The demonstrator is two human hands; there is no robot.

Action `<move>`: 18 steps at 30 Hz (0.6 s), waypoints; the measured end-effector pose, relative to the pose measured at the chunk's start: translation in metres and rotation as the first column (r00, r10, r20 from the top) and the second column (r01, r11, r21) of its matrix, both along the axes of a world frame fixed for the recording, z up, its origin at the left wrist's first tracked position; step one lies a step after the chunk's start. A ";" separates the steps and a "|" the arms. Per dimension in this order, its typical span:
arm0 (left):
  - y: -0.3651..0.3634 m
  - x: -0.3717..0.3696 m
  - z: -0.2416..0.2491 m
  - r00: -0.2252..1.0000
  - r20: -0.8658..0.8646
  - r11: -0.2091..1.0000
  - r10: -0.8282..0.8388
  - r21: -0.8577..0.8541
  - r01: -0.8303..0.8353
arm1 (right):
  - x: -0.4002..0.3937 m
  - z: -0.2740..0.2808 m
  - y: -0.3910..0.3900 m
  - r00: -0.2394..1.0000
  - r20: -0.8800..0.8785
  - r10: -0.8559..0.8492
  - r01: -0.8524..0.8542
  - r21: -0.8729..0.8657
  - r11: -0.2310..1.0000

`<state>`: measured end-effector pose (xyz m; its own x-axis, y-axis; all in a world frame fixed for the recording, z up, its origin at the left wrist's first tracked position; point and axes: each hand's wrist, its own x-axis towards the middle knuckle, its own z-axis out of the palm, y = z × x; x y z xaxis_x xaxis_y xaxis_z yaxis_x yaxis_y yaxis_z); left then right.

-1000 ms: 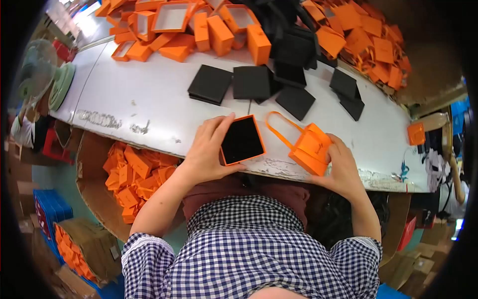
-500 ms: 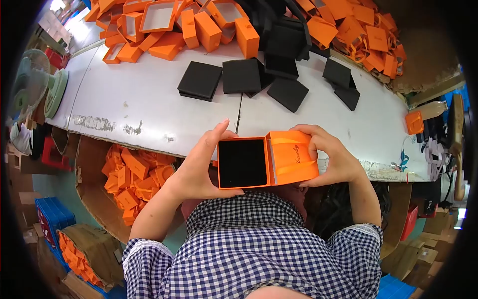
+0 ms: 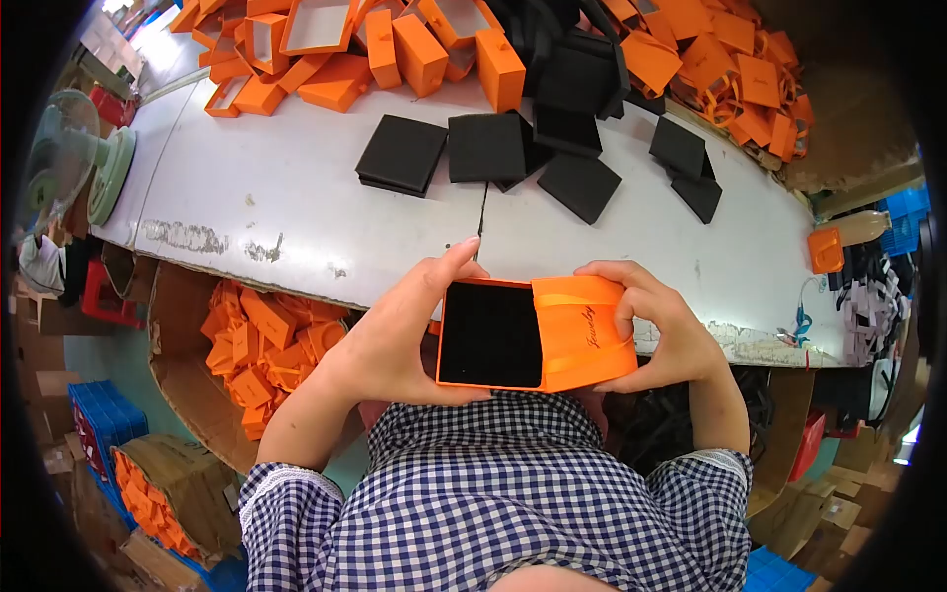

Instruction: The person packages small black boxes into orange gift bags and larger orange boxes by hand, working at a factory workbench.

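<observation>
Just above my lap, at the table's near edge, my left hand [image 3: 400, 331] grips an orange box drawer [image 3: 490, 384] by its left side. A black foam pad [image 3: 491, 335] lies flat inside the drawer. My right hand [image 3: 671, 331] is closed round an orange box sleeve [image 3: 567, 345] with an orange ribbon and the printed word "Jewelry". The drawer's right edge meets the sleeve's opening, and the rim there is covered. Past my hands, several black pads, including one stack [image 3: 401, 153], lie on the white table [image 3: 326, 222].
Orange box parts [image 3: 335, 81] are heaped at the back left. Black pads [image 3: 577, 79] pile up mid-back, and orange boxes [image 3: 725, 74] with ribbons fill the back right. A carton of orange boxes [image 3: 258, 345] sits below the table at left. A fan [image 3: 110, 178] stands far left.
The drawer and sleeve have come together: the gap between them has closed, and the sleeve now covers the drawer's right rim. Both hands keep their holds, and the view has shifted slightly.
</observation>
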<state>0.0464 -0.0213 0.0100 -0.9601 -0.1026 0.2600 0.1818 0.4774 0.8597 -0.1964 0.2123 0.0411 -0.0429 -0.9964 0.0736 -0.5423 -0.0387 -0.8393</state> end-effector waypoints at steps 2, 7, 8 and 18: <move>-0.001 0.002 0.001 1.000 0.004 1.000 0.023 -0.018 -0.023 | 0.005 -0.001 -0.001 0.999 -0.030 -0.011 0.010 -0.009 1.000; -0.001 -0.003 -0.009 1.000 -0.028 0.999 0.007 -0.050 -0.008 | 0.020 -0.001 -0.015 0.988 -0.145 -0.052 0.045 -0.052 0.998; 0.003 -0.004 -0.009 0.996 -0.083 0.999 -0.018 0.028 0.021 | 0.026 -0.005 -0.020 0.996 -0.083 -0.021 0.014 -0.074 0.997; -0.031 0.100 0.045 0.905 0.257 0.881 0.340 -0.424 -0.210 | 0.038 -0.025 -0.065 0.996 -0.082 -0.022 0.002 -0.229 0.973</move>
